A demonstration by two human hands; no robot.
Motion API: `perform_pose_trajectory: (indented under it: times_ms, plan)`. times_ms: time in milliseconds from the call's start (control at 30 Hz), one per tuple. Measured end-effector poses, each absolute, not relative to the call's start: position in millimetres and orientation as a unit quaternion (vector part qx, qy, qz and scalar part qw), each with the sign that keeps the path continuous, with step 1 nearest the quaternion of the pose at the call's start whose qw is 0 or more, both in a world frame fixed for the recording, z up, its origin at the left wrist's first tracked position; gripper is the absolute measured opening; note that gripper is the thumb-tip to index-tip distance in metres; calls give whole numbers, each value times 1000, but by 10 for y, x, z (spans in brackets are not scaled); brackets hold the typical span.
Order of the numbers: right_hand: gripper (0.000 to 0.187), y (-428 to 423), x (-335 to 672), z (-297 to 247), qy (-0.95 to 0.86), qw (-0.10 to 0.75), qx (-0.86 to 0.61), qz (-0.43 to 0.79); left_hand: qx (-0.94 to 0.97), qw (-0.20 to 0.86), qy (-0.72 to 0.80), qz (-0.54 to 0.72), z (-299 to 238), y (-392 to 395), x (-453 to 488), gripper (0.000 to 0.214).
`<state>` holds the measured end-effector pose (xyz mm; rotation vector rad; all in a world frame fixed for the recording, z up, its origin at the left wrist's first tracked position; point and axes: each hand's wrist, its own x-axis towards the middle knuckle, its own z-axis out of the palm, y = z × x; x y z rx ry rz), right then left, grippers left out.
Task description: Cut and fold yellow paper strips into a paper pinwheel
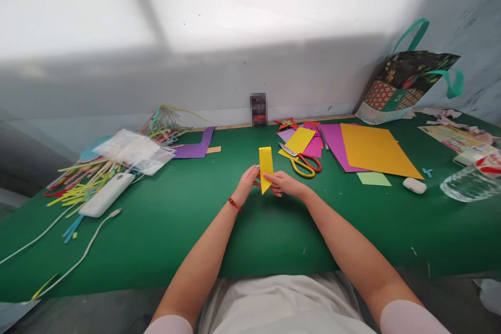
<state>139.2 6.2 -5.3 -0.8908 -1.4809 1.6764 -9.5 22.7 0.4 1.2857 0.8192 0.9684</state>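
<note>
A narrow folded piece of yellow paper (266,163), slanted to a point at its lower end, stands upright between my hands above the green table. My left hand (248,181) grips its left edge, with the fingertips partly behind the paper. From the other side my right hand (286,185) pinches the paper low on its right edge, thumb in front. Just beyond my right hand lie scissors (303,160) with one red and one yellow handle, their blades resting over yellow and pink sheets (301,139).
On the left are paper strips (74,188), a clear plastic bag (133,148), a white power bank (107,195) and a cable (92,242). To the right lie orange card (379,148), a white case (414,185), a water bottle (469,180) and a shopping bag (403,83).
</note>
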Motion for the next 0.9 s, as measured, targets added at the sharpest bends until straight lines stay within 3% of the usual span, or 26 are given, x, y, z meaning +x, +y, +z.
perform_pose_trajectory:
  times_ms: [167,567,900]
  plan:
    - [56,16,1345,-79,-603,271,-310,683,534,681,307,397,-17,224,-87,58]
    - [50,-14,1314,-67,-623,229,-315,678,526,714,290,359,-25,169,-72,50]
    - [48,-38,1290,-72,-647,196,-363,641,432,665,349,499,62,183,-93,43]
